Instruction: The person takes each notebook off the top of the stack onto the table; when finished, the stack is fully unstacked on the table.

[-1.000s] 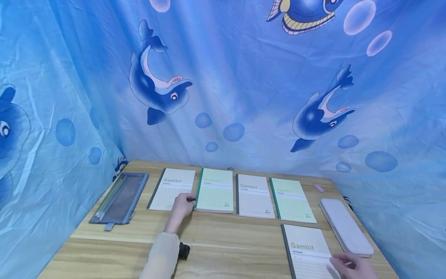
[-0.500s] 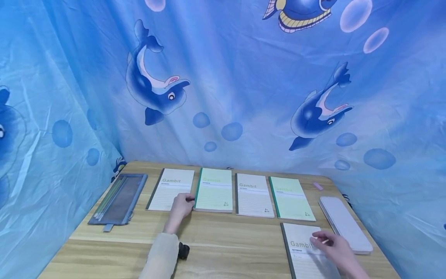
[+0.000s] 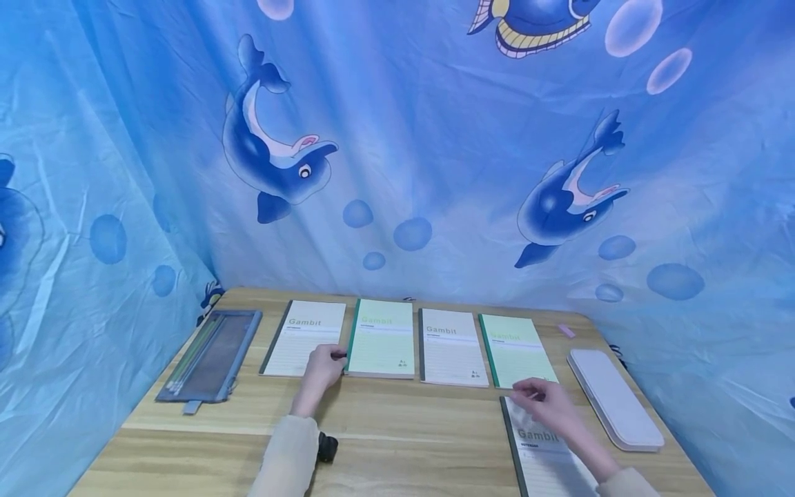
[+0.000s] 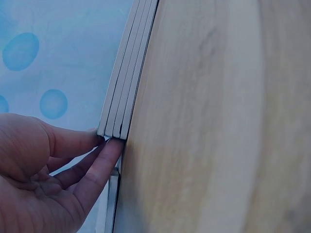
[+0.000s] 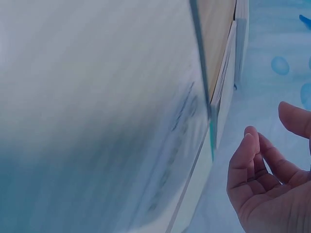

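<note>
In the head view, my left hand (image 3: 323, 366) is at the near left corner of a green-spined notebook (image 3: 381, 342). The left wrist view shows several layered notebooks (image 4: 127, 73) edge-on, their corner pinched between thumb and fingertips. My right hand (image 3: 548, 407) hovers over a white, dark-spined notebook (image 3: 546, 469) at the front right, covering its upper part. Its fingertips reach the near edge of another green-spined notebook (image 3: 515, 345). In the right wrist view, the thumb stands apart from loosely bent fingers (image 5: 243, 158), with nothing between them.
Two white notebooks, one at the left (image 3: 307, 338) and one mid-row (image 3: 450, 348), lie in the back row. A mesh pencil pouch (image 3: 223, 352) is at the left, a pale case (image 3: 615, 400) at the right. A pink slip (image 3: 566, 331) lies behind. Blue curtains enclose the table (image 3: 397, 435).
My right hand has moved forward and left across the front white notebook, up to the green-spined notebook's near edge. The left hand stays at its corner. The head view has shifted slightly.
</note>
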Motion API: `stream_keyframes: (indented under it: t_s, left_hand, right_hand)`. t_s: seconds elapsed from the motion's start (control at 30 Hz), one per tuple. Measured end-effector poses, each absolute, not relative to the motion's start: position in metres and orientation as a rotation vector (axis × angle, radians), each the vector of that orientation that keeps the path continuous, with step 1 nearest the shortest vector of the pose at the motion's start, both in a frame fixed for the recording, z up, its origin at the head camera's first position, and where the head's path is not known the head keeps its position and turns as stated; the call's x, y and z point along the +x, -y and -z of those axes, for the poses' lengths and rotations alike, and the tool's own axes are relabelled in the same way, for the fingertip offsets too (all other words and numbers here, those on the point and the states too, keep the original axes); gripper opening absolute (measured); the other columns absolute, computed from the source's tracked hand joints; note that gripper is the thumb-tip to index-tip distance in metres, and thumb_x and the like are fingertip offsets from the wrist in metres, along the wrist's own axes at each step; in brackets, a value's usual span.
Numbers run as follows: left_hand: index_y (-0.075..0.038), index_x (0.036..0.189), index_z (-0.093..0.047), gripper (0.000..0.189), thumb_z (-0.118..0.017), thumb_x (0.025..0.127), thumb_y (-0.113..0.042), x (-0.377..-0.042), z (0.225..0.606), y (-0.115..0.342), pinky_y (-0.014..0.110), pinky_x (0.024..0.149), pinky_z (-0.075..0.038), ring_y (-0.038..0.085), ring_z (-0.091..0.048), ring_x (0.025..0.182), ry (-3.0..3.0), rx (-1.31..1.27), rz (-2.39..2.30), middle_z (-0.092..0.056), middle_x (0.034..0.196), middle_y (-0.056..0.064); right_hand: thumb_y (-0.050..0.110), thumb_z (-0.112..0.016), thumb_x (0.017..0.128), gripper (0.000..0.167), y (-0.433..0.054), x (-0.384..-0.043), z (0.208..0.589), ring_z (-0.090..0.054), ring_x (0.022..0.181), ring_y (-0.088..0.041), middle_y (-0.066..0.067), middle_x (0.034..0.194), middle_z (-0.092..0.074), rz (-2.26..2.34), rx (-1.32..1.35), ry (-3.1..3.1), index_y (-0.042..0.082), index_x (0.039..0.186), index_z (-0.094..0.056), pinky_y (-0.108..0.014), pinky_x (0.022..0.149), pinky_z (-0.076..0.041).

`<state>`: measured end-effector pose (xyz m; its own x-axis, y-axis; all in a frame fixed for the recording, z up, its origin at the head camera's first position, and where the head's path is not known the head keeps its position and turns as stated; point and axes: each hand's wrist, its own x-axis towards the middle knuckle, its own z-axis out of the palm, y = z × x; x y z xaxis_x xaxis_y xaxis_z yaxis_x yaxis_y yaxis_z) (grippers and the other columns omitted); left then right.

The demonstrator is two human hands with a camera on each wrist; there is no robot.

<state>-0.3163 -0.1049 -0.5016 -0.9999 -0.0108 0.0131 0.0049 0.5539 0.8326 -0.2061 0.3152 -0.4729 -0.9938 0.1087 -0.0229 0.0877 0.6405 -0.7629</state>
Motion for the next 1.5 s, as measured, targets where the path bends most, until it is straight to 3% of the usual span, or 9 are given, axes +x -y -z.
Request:
stream_keyframes:
  t_s: [0.6, 0.93, 1.23, 1.5]
  left_hand:
    - [0.010, 0.112, -0.067, 0.024, -0.062, 0.090, 0.005, -0.317, 0.503, 0.107, 0.052, 0.094, -0.051, 0.042, -0.062, 0.109, 2.765, 0.008, 1.450, -0.068, 0.112, 0.026]
    - [0.010, 0.113, -0.067, 0.024, -0.062, 0.090, 0.006, -0.318, 0.504, 0.105, 0.052, 0.095, -0.050, 0.042, -0.062, 0.111, 2.763, 0.016, 1.457, -0.068, 0.113, 0.026]
    - [0.010, 0.113, -0.067, 0.025, -0.062, 0.090, 0.006, -0.318, 0.504, 0.106, 0.052, 0.096, -0.050, 0.043, -0.061, 0.111, 2.769, 0.003, 1.454, -0.067, 0.113, 0.027]
    - [0.011, 0.112, -0.067, 0.024, -0.063, 0.089, 0.006, -0.318, 0.504, 0.107, 0.053, 0.095, -0.050, 0.043, -0.061, 0.110, 2.760, -0.011, 1.450, -0.068, 0.112, 0.027]
  right_hand:
    - [0.026, -0.074, 0.090, 0.029, -0.247, -0.275, 0.475, -0.060, 0.076, -0.017, -0.005, 0.090, -0.066, -1.370, -0.015, 2.764, 0.002, 0.106, -0.072, -0.031, 0.060, -0.054]
    - [0.025, -0.073, 0.092, 0.034, -0.218, -0.307, 0.479, -0.066, 0.074, -0.023, -0.011, 0.095, -0.066, -1.549, -0.033, 2.735, -0.003, 0.112, -0.068, -0.034, 0.066, -0.059]
    - [0.030, -0.074, 0.091, 0.042, -0.195, -0.330, 0.484, -0.066, 0.076, -0.021, -0.010, 0.097, -0.067, -1.566, -0.067, 2.758, -0.002, 0.117, -0.067, -0.034, 0.070, -0.059]
    - [0.024, -0.073, 0.092, 0.040, -0.171, -0.345, 0.490, -0.066, 0.072, -0.017, -0.012, 0.096, -0.068, -1.483, 0.006, 2.762, -0.006, 0.117, -0.065, -0.030, 0.065, -0.058]
